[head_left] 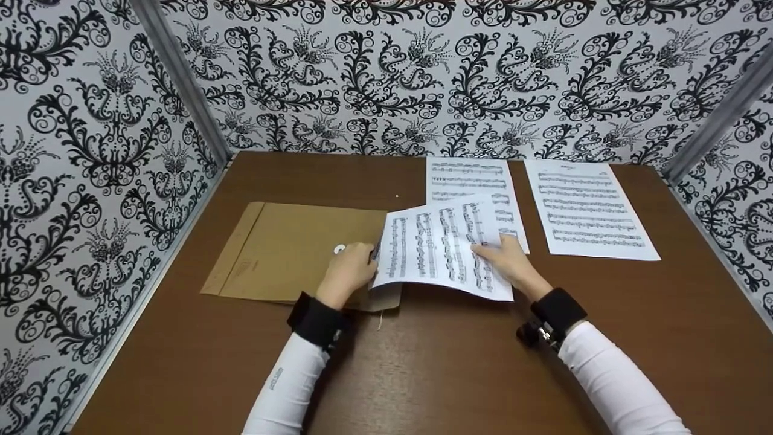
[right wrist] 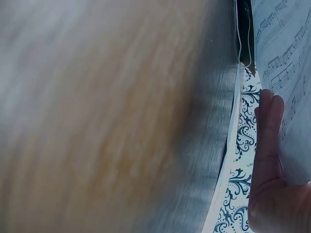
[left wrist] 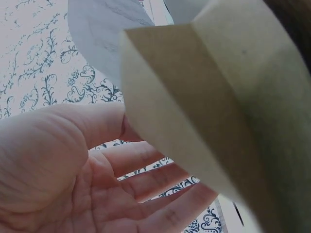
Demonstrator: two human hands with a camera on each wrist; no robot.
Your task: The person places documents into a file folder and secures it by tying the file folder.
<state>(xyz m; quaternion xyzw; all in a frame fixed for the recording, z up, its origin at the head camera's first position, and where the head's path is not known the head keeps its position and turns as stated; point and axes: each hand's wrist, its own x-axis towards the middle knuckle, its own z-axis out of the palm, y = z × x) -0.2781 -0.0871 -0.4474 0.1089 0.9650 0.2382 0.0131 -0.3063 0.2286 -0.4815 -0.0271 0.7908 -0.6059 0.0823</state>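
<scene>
A brown paper envelope (head_left: 296, 248) lies on the table at the left, its open end facing right. My left hand (head_left: 350, 269) grips it at that end; in the left wrist view the thumb and fingers hold the folded edge of brown paper (left wrist: 199, 82). My right hand (head_left: 510, 263) holds a sheet of printed music (head_left: 416, 260), thumb on top and fingers beneath. The sheet is tilted and slightly bowed above the table, its left edge at the envelope's mouth. Whether that edge is inside the envelope, I cannot tell.
Two more music sheets lie flat at the back: one sheet (head_left: 468, 172) partly behind the held one, another sheet (head_left: 592, 208) farther right. A white string (head_left: 380, 320) hangs by the envelope. Patterned walls (head_left: 386, 78) stand behind and beside the brown table (head_left: 423, 374).
</scene>
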